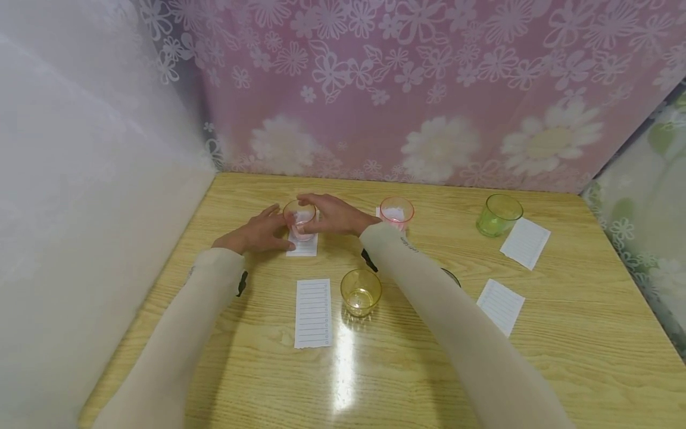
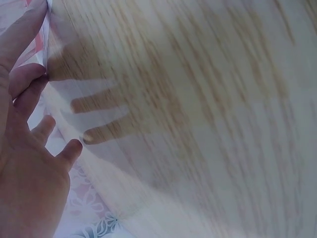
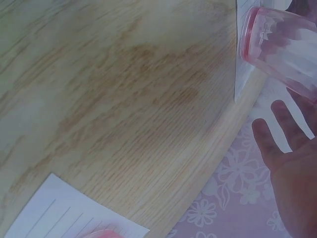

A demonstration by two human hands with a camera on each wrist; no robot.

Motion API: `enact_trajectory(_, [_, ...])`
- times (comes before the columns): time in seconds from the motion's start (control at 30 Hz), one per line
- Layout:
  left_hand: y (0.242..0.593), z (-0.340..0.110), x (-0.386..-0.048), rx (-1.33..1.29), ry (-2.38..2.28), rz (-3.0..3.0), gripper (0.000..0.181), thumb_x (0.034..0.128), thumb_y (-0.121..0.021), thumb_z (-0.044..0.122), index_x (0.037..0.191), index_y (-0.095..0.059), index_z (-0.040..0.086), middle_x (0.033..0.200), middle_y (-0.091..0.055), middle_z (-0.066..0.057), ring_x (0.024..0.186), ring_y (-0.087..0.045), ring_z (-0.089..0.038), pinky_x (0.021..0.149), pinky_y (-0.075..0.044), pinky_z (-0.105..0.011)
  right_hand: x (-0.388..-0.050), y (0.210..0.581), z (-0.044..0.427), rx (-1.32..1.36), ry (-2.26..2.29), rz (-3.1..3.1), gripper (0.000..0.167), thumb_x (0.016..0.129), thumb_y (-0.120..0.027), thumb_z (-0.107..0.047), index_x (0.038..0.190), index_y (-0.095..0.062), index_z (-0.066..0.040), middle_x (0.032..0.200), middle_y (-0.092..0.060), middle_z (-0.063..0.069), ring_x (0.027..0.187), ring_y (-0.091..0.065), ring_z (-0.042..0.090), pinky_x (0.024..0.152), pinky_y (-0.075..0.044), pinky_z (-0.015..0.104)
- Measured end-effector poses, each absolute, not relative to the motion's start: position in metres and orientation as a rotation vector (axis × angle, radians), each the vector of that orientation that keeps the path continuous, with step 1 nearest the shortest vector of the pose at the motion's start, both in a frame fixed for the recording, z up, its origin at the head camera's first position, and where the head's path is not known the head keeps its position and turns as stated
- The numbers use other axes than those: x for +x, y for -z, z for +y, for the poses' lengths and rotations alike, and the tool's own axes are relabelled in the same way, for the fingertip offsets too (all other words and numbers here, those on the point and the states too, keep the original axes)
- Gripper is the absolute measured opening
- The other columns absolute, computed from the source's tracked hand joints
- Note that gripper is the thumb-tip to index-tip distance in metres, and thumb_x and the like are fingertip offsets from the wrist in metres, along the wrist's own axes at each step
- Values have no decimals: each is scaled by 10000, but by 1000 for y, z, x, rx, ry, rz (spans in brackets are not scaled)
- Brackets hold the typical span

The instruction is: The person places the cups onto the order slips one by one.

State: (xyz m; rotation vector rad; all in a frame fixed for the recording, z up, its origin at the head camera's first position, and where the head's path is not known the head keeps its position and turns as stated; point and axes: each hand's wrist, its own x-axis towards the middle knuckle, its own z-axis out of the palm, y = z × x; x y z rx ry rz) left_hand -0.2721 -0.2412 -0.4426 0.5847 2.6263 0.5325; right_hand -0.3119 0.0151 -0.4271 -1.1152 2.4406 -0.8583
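Note:
A clear pink glass (image 1: 300,218) stands upright on a lined paper slip (image 1: 303,248) at the table's back left. Reaching across from the right, my right hand (image 1: 337,215) holds this glass, thumb in front and fingers behind. In the right wrist view the glass (image 3: 282,49) shows its thick pink base, and several fingers (image 3: 282,131) are spread below it. My left hand (image 1: 261,231) lies at the left side of the glass, its thumb on the slip's left edge. The left wrist view shows the left hand (image 2: 34,173) with fingertips touching the paper's edge, the fingers loosely extended.
Another pink glass (image 1: 396,210) stands on paper to the right. A yellow glass (image 1: 361,292) is in front beside a lined slip (image 1: 313,313). At the far right are a green glass (image 1: 498,215) and slips (image 1: 526,243). My right sleeve mostly hides a dark-rimmed glass (image 1: 452,276).

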Motion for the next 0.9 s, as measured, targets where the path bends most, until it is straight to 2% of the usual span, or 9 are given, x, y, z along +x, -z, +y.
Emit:
enact_trajectory(0.43, [440,-243,-273,579,-551,2603,633,1027,-778,403,1582,-562,190,1804,-288,-100,1706,60,-420,1260,-62,-831,-310,425,15,-1075,880,2439,924,1013,-756,-505,1747,-275,-215,1706,-478,36,1615,-392,255,1306,-351,518])
enact_trajectory(0.67, [443,-249,-273,600,-581,2615,833,1010,-788,441,1709,-393,221,1822,-226,-97,1694,65,-468,1264,-45,-826,-309,419,16,-1079,850,2460,1027,982,-779,-533,1768,-191,-233,1742,-416,84,1652,-319,268,1338,-291,519])
enact_trajectory(0.8, [445,-256,-271,598,-577,2640,949,1007,-783,471,1755,-255,222,1834,-163,-109,1684,39,-502,1238,-51,-857,-306,411,19,-1071,804,2492,1059,966,-752,-627,1772,-165,-269,1778,-348,74,1673,-268,281,1341,-269,556])
enact_trajectory(0.9, [445,-262,-270,563,-541,2680,968,1010,-759,524,1758,-235,203,1833,-177,-111,1690,-2,-483,1218,-74,-879,-301,403,23,-1071,772,2512,1058,965,-720,-679,1771,-158,-286,1813,-258,51,1692,-210,294,1346,-237,588])
